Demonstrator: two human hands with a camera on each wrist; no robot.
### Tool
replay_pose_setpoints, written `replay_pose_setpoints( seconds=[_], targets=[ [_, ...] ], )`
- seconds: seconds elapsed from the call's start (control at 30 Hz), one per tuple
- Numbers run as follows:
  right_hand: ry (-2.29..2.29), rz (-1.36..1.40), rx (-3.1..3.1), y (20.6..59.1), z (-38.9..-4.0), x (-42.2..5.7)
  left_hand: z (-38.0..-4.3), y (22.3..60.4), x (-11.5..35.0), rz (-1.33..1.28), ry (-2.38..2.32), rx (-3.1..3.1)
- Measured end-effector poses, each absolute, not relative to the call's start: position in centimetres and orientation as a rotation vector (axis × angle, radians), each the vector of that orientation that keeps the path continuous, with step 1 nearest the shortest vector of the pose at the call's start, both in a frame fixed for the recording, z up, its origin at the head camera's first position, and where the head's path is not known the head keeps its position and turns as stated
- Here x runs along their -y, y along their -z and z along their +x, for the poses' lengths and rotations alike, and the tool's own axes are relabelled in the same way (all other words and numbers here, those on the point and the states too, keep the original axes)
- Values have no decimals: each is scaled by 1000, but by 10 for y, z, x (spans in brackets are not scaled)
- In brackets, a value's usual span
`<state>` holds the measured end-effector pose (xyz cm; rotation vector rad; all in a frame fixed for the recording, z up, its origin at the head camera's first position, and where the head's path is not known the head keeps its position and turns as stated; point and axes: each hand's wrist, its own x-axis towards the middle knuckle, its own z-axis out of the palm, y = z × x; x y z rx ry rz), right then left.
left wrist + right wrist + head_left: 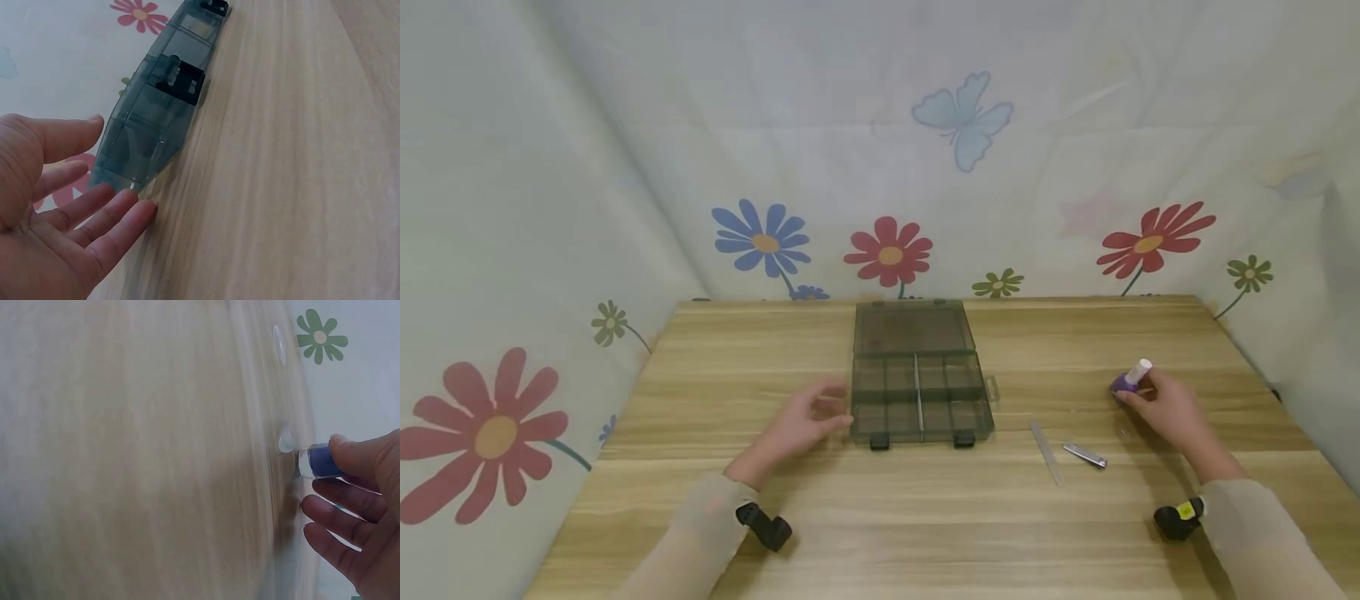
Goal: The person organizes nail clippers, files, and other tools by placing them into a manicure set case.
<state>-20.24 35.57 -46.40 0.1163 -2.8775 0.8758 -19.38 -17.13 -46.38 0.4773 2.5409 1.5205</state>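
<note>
My right hand (1172,410) pinches a purple nail polish bottle (1124,383) with a white cap between thumb and fingers, tilted close over the table. In the right wrist view the bottle (322,461) shows its clear base, while the other fingers spread below it. A translucent dark compartment box (922,431) lies with its lid (913,327) opened toward the back. Beside the box's left side is my left hand (793,423), fingers loosely bent and holding nothing. The left wrist view shows its fingertips right at the end of the box (147,134).
Between box and right hand lie a thin nail file (1045,452) and a metal nail clipper (1084,455). Small clear pieces (285,440) rest on the table near the bottle. A flower-printed curtain (820,150) hangs behind the wooden table (910,525).
</note>
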Motion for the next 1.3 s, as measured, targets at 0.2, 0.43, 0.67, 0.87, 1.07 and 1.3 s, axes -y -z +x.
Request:
replay_pose_setpoints(
  seconds=[0.2, 0.43, 0.67, 0.87, 1.07, 1.3],
  targets=[
    [-861, 104, 2884, 463, -202, -353, -193, 466, 171, 470, -1539, -2462],
    [-867, 134, 2874, 463, -202, -351, -194, 471, 171, 456, -1554, -2422],
    [-904, 127, 2883, 460, -204, -348, -192, 473, 173, 395, -1595, -2366],
    [-936, 167, 2895, 446, -205, -334, -192, 472, 172, 402, -1616, -2339],
    [-985, 229, 2906, 432, -208, -317, -196, 476, 174, 383, -1629, -2319],
    [-1004, 309, 2883, 424, -215, -303, -199, 477, 172, 353, -1658, -2293]
  ],
)
